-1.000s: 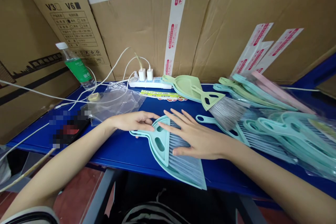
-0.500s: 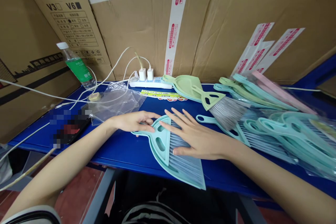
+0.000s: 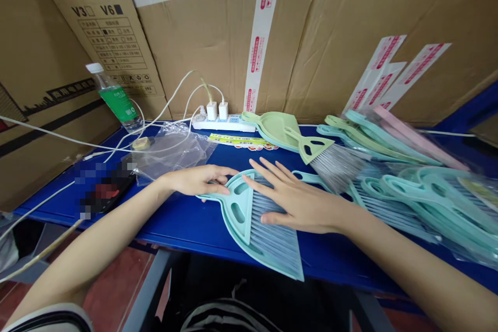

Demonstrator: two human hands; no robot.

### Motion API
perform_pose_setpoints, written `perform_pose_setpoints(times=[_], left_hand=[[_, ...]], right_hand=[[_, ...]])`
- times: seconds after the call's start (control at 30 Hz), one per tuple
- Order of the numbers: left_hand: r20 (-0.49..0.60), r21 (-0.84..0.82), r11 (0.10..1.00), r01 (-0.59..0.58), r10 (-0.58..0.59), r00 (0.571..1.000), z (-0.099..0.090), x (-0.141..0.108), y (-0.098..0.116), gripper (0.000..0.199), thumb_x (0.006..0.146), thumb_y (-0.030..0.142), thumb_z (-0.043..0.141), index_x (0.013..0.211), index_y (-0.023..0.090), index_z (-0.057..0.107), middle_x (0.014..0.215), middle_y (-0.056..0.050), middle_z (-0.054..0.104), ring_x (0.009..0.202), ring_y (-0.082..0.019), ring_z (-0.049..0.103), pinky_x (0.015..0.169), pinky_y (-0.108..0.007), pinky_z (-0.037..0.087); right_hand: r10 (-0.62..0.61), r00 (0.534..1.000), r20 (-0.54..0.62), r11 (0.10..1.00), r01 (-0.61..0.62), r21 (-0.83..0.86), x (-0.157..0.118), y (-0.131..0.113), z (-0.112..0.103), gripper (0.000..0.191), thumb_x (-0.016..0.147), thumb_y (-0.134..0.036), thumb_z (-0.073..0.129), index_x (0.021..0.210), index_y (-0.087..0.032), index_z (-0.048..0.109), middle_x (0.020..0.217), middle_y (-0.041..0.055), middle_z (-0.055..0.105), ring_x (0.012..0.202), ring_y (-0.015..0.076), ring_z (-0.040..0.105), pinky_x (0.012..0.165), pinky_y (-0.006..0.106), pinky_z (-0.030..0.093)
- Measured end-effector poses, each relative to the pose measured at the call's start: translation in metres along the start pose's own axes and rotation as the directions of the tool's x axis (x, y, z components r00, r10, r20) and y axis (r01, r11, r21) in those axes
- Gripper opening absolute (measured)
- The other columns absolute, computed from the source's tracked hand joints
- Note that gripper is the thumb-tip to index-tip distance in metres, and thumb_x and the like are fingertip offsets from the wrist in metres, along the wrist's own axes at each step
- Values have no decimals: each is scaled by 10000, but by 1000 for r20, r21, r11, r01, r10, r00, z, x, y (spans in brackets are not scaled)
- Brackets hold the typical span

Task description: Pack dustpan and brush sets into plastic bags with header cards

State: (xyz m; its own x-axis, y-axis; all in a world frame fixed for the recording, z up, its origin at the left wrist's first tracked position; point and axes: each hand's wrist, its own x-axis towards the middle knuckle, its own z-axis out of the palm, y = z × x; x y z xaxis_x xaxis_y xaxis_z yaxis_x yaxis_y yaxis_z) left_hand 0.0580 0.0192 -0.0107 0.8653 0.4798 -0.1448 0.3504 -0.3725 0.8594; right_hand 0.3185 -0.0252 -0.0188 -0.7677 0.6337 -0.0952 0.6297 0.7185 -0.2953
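Note:
A mint-green brush (image 3: 238, 210) lies on top of a matching dustpan (image 3: 294, 268) near the front edge of the blue table. My left hand (image 3: 201, 180) grips their stacked handles, thumb on top and fingers mostly beneath. Spread flat, my right hand (image 3: 298, 199) rests its fingers over the brush's plate edge and grey bristles. Just beyond my right hand, a light-green brush (image 3: 311, 149) with grey bristles leans against a light-green dustpan (image 3: 278, 127).
On the right lie several bagged mint dustpan sets (image 3: 447, 202) and a pink one (image 3: 420, 137). A clear plastic bag (image 3: 175, 153), a phone (image 3: 111, 189), a bottle (image 3: 119, 104), cables and a power strip (image 3: 233, 123) are at left and back. Cardboard stands behind.
My right hand has shifted slightly up and right across the bristles. My left hand keeps its hold on the handles, and the brush and dustpan have barely moved.

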Motion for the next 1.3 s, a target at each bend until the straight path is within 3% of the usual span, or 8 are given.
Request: perform_pose_setpoints(times=[0.27,0.43,0.6,0.7,0.77,0.87,1.0,1.3], left_hand=[[-12,48,998,-45,46,999,-7,-2,0,489,938,402,551,1354,147,508,892,-50,652,681,-110,496,605,-202,415],[-12,79,997,-25,26,1000,-9,-4,1,496,944,382,540,1372,137,486,912,-57,663,690,-114,507,625,-212,419],[1,79,997,25,-26,1000,-9,-5,-2,532,943,379,535,1415,160,428,891,-41,641,666,-110,494,583,-207,394],[4,79,996,29,-30,1000,-9,-5,-3,540,940,390,536,1416,163,424,881,-37,628,656,-109,481,564,-202,383],[6,79,996,35,-36,999,-9,-5,-4,546,940,393,538,1421,164,418,874,-35,626,642,-105,471,553,-198,377],[7,75,996,48,-48,999,-10,-6,-4,546,943,386,535,1429,175,405,855,-28,621,631,-100,463,548,-192,371],[4,70,996,54,-55,999,-9,-6,-4,546,944,375,532,1435,178,395,844,-24,610,623,-100,454,548,-193,379],[2,81,995,60,-60,998,-9,-6,-2,548,936,393,536,1421,169,411,788,-4,577,594,-102,424,528,-201,376]], right_hand=[[93,995,23,995,-92,-22,-1,9,-5,810,915,-677,352,1548,-200,183,1612,152,-7,1448,371,-54,1140,623,162],[105,994,-10,992,-105,-74,-4,13,-7,774,915,-678,354,1530,-216,258,1612,145,83,1449,382,21,1129,613,227],[-4,982,-189,976,-37,-215,-3,25,-7,517,983,-496,375,1371,-206,556,1513,129,415,1401,351,341,1077,565,376],[-98,939,-331,950,-11,-313,1,30,-6,373,998,-331,393,1133,-217,722,1281,105,654,1199,287,578,983,493,480],[-142,906,-399,941,-1,-338,5,30,-6,360,995,-269,395,1020,-205,748,1099,98,727,1026,248,652,883,436,526],[-185,857,-481,942,16,-334,9,27,-4,320,992,-244,411,1029,-179,722,969,86,734,886,218,657,784,381,528],[-273,805,-526,932,87,-351,13,22,0,294,994,-223,420,1100,-184,691,962,70,719,884,202,633,776,347,498],[-340,751,-566,907,103,-409,19,26,8,266,984,-207,455,860,-185,688,823,32,714,783,180,596,705,309,438]])
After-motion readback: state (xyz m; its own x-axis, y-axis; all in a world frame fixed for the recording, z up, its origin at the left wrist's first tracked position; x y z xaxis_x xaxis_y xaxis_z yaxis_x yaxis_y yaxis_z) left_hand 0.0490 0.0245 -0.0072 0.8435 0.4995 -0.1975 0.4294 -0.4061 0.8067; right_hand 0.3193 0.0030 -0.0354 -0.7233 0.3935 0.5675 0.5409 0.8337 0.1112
